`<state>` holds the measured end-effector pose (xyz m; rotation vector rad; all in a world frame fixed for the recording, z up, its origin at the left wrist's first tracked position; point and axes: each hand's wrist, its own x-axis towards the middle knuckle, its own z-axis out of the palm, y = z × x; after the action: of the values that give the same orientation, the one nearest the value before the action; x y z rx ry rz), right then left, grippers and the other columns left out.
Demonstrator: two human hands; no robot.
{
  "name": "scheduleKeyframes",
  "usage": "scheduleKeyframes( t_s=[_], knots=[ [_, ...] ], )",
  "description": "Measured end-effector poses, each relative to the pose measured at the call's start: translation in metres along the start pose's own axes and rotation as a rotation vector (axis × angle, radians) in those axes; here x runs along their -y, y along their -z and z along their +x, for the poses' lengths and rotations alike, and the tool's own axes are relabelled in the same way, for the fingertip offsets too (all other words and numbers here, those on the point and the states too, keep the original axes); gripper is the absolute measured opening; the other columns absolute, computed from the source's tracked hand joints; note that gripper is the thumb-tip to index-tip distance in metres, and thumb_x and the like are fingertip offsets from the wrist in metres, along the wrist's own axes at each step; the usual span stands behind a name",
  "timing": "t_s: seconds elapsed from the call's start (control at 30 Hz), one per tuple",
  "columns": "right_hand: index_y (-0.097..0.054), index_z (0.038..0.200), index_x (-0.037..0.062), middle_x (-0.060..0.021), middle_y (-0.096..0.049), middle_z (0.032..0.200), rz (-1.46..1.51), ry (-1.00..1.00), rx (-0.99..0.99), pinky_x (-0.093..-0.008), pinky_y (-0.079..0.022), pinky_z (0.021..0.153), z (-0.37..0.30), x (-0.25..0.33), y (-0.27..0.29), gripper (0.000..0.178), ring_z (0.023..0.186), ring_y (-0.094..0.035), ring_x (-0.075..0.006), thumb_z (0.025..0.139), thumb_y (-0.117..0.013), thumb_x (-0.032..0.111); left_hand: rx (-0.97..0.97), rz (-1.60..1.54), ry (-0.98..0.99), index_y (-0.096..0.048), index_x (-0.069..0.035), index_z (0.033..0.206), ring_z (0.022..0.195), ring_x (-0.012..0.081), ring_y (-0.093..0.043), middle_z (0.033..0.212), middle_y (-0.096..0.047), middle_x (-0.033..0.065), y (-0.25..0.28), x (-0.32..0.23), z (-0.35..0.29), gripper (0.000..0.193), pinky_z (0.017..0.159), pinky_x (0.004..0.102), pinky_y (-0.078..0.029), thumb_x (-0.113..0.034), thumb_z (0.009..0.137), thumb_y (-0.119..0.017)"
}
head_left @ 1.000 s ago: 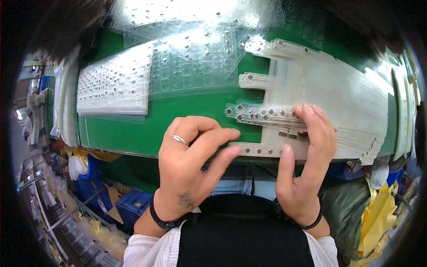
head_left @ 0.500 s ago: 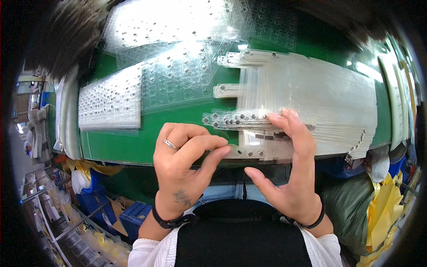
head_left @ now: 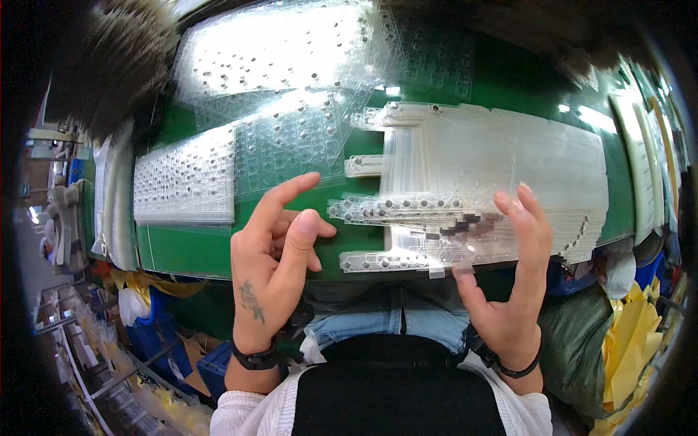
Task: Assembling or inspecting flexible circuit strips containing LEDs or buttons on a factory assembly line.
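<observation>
A fanned stack of thin, see-through plastic sheets covers the right half of the green table. Tabs with dark round dots stick out from its left side, among them a lower dotted strip at the table's front edge. My right hand is over the stack's front part, thumb and fingers wide apart; the thumb tip is by the end of that lower strip. Small dark pieces lie on the sheets beside its fingers. My left hand hovers left of the tabs, fingers loosely apart, with nothing in it.
A neat pile of dotted clear sheets lies at the left, with more glossy dotted sheets toward the back. Under the table's edge are blue bins at left; a dark green bag and yellow sheets stand at right.
My left hand has let go of the lower strip and drawn back leftward, its fingers now spread. My right hand has shifted right and down, off the dotted middle row.
</observation>
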<state>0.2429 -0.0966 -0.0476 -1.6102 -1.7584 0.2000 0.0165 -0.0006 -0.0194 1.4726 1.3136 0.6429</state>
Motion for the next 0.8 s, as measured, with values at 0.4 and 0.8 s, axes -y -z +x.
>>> scheduleKeyframes(
  t_s=[0.4, 0.8],
  knots=[
    [-0.041, 0.136, -0.0008, -0.0202, -0.051, 0.133, 0.077, 0.01, -0.057, -0.0499, -0.034, 0.107, 0.013, -0.006, -0.004, 0.077, 0.128, -0.043, -0.0441, 0.066, -0.072, -0.004, 0.107, -0.046, -0.392, -0.069, 0.0, 0.111, 0.095, 0.0216, -0.061, 0.1, -0.069, 0.012, -0.001, -0.015, 0.006, 0.029, 0.088, 0.031, -0.044, -0.008, 0.083, -0.066],
    [-0.043, 0.135, -0.0003, -0.0173, -0.054, 0.13, 0.069, -0.031, 0.01, -0.0525, -0.032, 0.108, 0.013, -0.01, -0.017, 0.072, 0.124, -0.05, -0.0354, 0.069, -0.07, 0.0, -0.087, 0.29, -0.699, -0.07, -0.003, 0.101, 0.087, 0.0262, -0.066, 0.096, -0.071, 0.0099, -0.014, -0.003, 0.016, 0.033, 0.079, 0.0338, -0.052, 0.005, 0.069, -0.075]
  ],
)
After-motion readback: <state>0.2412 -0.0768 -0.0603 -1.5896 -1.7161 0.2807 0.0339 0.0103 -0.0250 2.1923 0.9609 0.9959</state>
